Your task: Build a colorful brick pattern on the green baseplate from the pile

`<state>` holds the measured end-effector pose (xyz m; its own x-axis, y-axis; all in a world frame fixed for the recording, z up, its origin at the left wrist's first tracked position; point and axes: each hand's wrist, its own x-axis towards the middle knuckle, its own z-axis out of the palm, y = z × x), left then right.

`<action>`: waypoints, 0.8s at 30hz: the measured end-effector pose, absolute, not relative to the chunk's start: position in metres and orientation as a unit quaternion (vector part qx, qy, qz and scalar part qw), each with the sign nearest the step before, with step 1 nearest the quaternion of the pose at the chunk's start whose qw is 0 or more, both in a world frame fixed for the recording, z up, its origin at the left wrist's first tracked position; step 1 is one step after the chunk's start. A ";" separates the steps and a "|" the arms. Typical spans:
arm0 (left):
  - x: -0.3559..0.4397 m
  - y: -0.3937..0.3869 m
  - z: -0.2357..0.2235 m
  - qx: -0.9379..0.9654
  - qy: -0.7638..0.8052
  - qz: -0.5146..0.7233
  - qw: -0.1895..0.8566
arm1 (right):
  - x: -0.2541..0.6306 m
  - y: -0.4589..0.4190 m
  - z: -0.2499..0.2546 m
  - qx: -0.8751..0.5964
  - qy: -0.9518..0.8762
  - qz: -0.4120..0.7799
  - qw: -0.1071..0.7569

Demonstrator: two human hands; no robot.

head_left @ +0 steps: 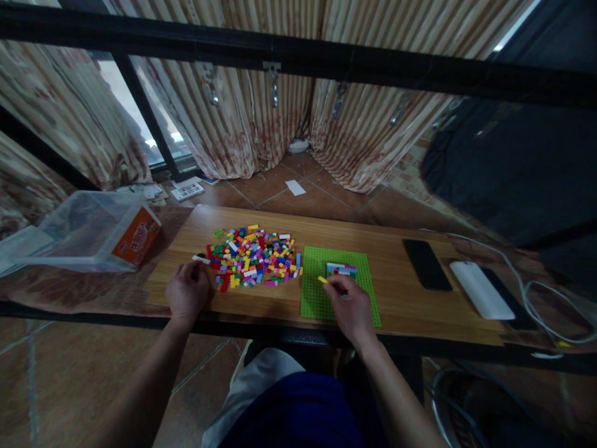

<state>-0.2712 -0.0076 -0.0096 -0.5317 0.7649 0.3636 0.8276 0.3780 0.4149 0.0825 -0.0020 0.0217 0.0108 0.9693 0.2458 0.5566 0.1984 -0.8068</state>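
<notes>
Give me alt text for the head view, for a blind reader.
A right hand holds a yellow brick over a green studded baseplate bearing other bricks; the left hand is at a white brick beside a multicolored brick pile. A dark phone-shaped slab lies farther right on the wooden board; a clear plastic bin sits at left.

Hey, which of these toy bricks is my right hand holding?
The yellow brick, pinched in your right hand over the green baseplate. A white brick is at your left hand; the loose pile lies between your hands.
</notes>
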 end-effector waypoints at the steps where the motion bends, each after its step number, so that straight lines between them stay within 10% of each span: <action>1: -0.271 -0.008 -0.010 -0.480 -0.829 -0.281 0.054 | 0.094 0.000 0.019 -0.594 -0.628 0.259 0.432; 24: -0.269 -0.010 -0.004 -0.485 -0.825 -0.286 0.047 | 0.165 0.045 -0.001 -0.609 -0.649 0.252 0.380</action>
<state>-0.2686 -0.0095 -0.0039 -0.5254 0.7732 0.3551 0.8270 0.3659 0.4268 0.1655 0.0450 -0.0006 0.0314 0.9822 0.1852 0.5991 0.1298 -0.7900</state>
